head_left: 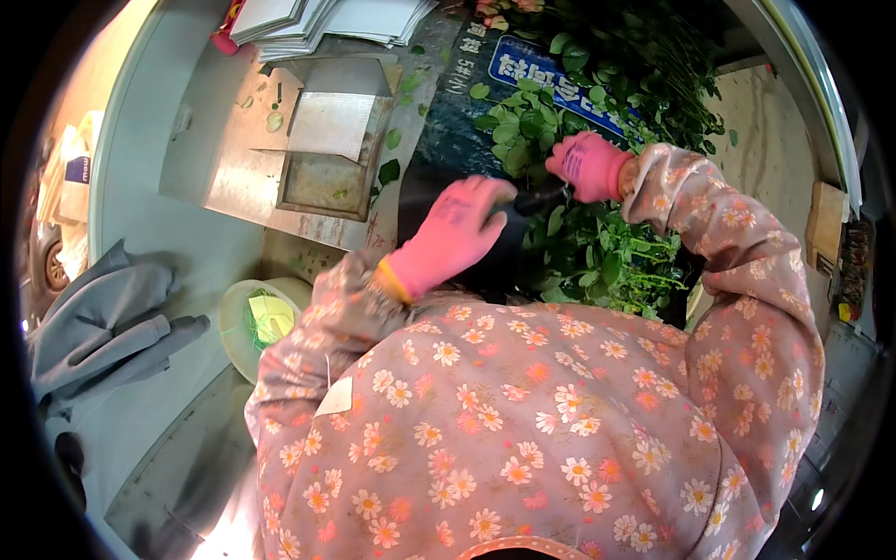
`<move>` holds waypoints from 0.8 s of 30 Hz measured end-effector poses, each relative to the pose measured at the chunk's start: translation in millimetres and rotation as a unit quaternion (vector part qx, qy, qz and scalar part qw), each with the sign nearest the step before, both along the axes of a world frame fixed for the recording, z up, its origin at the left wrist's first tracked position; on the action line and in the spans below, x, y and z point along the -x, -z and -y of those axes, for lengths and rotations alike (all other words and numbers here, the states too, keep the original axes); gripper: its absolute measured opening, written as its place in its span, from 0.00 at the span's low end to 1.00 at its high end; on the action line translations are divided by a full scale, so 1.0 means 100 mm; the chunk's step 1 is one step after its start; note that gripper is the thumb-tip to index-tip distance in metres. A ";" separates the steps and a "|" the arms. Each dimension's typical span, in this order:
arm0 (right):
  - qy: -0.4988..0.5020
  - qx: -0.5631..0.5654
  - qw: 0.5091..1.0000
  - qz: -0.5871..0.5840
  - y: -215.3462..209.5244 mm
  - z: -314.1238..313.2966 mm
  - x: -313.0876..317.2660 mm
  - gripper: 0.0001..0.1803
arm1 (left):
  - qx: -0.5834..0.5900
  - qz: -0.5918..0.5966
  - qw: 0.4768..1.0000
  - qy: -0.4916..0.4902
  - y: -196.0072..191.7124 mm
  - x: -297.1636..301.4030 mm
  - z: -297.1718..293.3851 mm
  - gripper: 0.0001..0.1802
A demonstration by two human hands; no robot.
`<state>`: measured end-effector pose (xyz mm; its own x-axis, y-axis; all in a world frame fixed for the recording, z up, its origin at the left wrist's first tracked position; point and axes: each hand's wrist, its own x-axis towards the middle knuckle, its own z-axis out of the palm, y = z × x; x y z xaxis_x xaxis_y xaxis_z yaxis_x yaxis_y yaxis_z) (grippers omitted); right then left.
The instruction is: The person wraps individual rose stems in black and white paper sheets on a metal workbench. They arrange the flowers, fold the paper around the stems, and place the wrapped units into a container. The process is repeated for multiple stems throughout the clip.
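Observation:
My left hand (457,229), in a pink glove, is curled with thumb and fingers around the end of a black, rounded, handle-like thing (539,200); its exact kind is blurred. The black thing reaches across to my right hand (586,168), also pink-gloved. The right hand's fingers are closed at the leafy green stems (523,126), seemingly gripping one; the fingertips are partly hidden. More leafy stems (607,266) lie below the right hand, toward my body. Pale pink-orange blooms (504,11) show at the far edge.
A metal box-like frame (327,177) stands on the worn bench to the left, with loose leaves around it. Behind it lies a stack of white sheets (336,21). A pale bucket (233,322) holding green and yellow scraps stands lower left, near a grey garment (112,327).

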<state>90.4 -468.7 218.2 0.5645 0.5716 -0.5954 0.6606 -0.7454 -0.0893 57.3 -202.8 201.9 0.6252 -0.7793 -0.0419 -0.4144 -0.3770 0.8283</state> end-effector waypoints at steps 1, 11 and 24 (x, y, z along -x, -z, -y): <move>0.043 0.018 0.999 0.025 0.06 0.09 0.02 0.18 | 0.031 -0.046 0.998 -0.020 -0.04 0.08 -0.08 0.17; 0.183 0.107 0.947 -0.243 0.11 -0.47 1.10 0.23 | 0.126 -0.573 0.732 -0.347 1.22 0.70 0.27 0.29; 0.384 -0.254 0.786 -0.414 1.14 -0.32 1.90 0.17 | 0.253 -0.562 0.707 -0.348 1.18 0.66 0.26 0.22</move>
<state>-100.1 -436.7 104.0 0.3986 0.5344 -0.7454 -0.4064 -0.6257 -0.6659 -8.7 -228.8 84.1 0.6572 -0.3932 -0.6430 0.7526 0.2957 0.5883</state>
